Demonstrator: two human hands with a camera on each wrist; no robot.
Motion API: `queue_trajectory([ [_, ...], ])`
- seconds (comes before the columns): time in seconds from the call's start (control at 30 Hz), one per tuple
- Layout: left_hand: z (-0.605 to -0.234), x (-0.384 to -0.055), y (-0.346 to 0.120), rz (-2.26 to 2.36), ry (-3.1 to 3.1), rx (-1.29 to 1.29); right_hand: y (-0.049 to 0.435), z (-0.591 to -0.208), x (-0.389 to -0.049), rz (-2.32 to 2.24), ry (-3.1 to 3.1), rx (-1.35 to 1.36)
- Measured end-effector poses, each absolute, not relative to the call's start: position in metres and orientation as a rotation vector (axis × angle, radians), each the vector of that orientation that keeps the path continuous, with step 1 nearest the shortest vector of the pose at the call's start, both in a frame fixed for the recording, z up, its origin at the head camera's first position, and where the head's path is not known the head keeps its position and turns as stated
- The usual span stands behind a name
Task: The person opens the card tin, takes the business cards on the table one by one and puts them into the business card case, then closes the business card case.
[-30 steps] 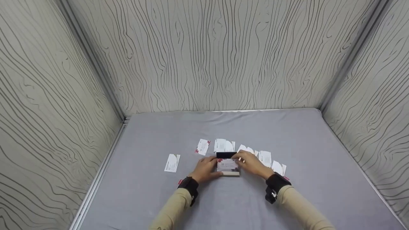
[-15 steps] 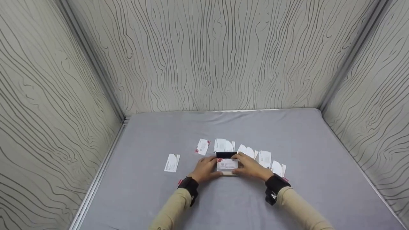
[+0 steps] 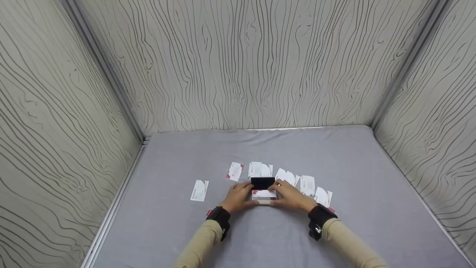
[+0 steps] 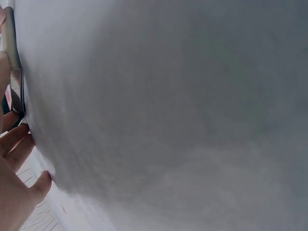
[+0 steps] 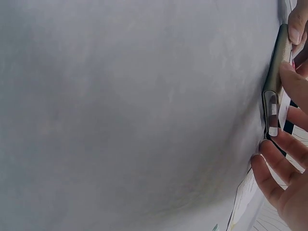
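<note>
Left hand (image 3: 237, 198) and right hand (image 3: 292, 196) grip opposite ends of a card case (image 3: 264, 203) — black flap (image 3: 262, 182) partly over a red-and-white card (image 3: 263, 194) — near loose cards (image 3: 235, 171) on grey cloth (image 3: 167, 163)

We're in what looks like a small lab-style booth. Wood-grain-print panels close in three sides: back wall (image 3: 238, 67), left wall (image 3: 48, 130), right wall (image 3: 438, 123). Metal posts (image 3: 102, 63) run up the corners. We've got a grey cloth-covered work surface (image 3: 148, 230) between them, plus black wrist-worn units (image 3: 218, 219). Wider building: we can't tell.
</note>
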State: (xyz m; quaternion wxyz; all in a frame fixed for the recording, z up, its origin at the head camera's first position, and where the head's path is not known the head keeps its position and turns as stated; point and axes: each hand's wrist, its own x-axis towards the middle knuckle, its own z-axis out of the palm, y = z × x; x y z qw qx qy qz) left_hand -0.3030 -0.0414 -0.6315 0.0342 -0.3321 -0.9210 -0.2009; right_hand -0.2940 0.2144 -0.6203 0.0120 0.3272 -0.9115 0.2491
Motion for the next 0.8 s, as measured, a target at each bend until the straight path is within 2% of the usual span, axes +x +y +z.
queue_trajectory([
  [0.8, -0.6315, -0.3031, -0.0413, -0.623, -2.858, -1.012, 0.2137, -0.6208, -0.2934, 0.698, -2.820, 1.077],
])
